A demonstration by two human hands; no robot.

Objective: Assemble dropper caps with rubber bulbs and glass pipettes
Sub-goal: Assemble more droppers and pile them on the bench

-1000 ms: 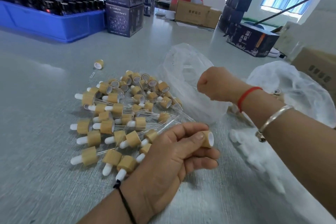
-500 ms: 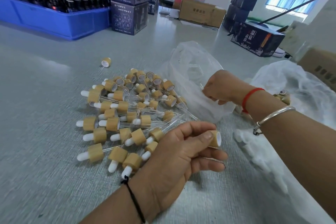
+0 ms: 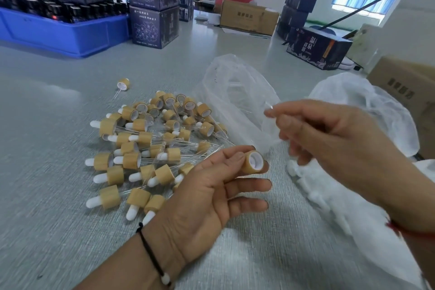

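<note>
left hand (image 3: 207, 195) palm-up pinching, right hand (image 3: 329, 139) raised

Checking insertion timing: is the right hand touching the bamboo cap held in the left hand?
Apart. The head view shows bare table between the right hand and the bamboo cap, pinched by the left hand.

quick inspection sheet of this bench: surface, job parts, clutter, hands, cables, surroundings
surface: grey table, matte, lightly textured.
job's things: pile of assembled droppers left of centre; one stray dropper lies apart behind it; bamboo cap held with its white open end facing the camera.
clutter: clear plastic bag beside the pile; white bag at right.
grippers: left hand pinches the cap; right hand is blurred, its grip on a thin clear pipette.
cables: nothing seen.
surroundings: blue crate of dark bottles, stacked dark boxes, cardboard carton, a seated person wearing a headset behind it.
</note>
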